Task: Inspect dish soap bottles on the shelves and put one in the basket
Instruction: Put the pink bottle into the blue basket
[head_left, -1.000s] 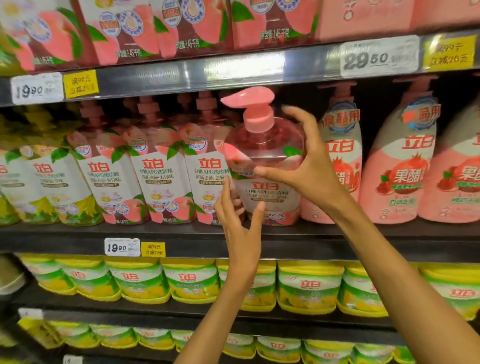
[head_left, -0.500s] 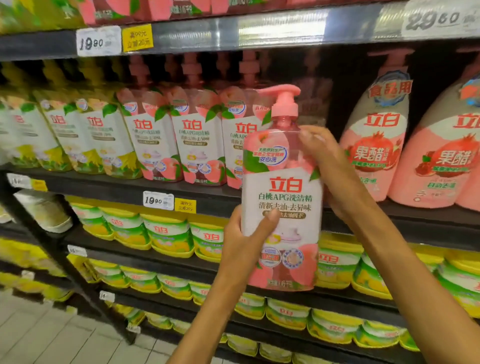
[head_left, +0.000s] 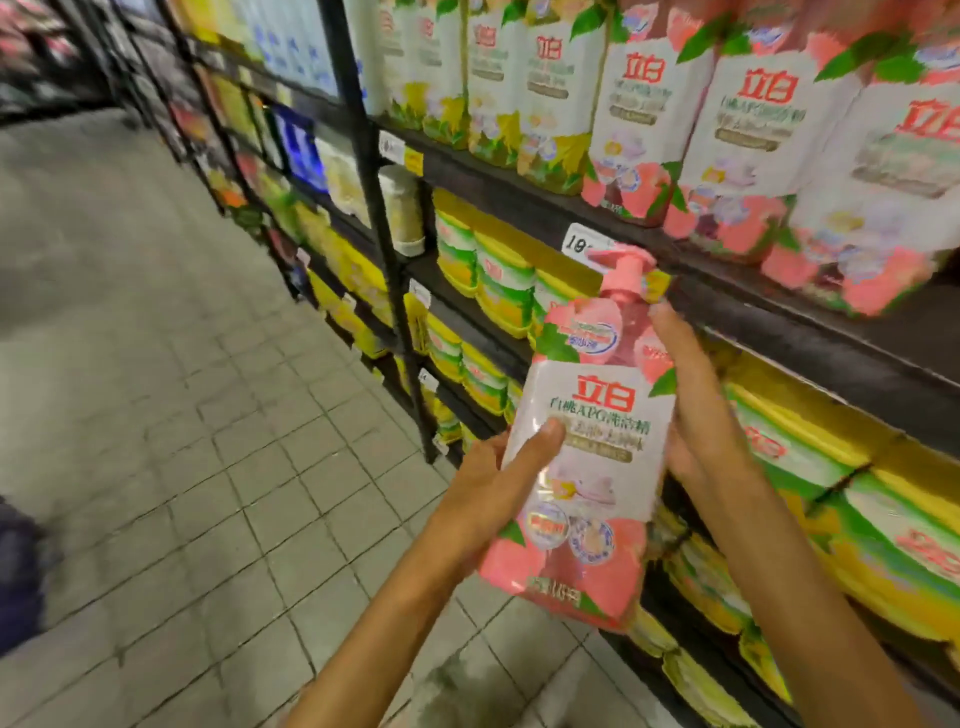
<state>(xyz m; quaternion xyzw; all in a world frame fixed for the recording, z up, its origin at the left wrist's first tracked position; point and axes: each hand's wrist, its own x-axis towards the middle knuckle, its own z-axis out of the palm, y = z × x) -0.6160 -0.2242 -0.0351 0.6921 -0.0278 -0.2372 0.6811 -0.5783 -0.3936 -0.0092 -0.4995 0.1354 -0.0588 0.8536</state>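
I hold a pink and white dish soap bottle (head_left: 587, 447) with a pink pump top, clear of the shelves, label facing me and tilted slightly right. My left hand (head_left: 498, 467) grips its left side, thumb pressed across the label. My right hand (head_left: 685, 395) wraps the right side and back, fingers reaching up toward the neck. More bottles of the same peach kind (head_left: 748, 135) stand on the shelf above. No basket shows in the view.
Black shelving (head_left: 779, 322) runs along the right, with yellow and green packs (head_left: 498, 280) on lower shelves and a price tag (head_left: 582, 241) behind the pump. Grey tiled aisle floor (head_left: 182, 389) opens to the left. A dark shape (head_left: 21, 571) sits at the left edge.
The bottle has come off the shelf and down, held in both hands. My view has swung left and downward, so the aisle floor now shows.
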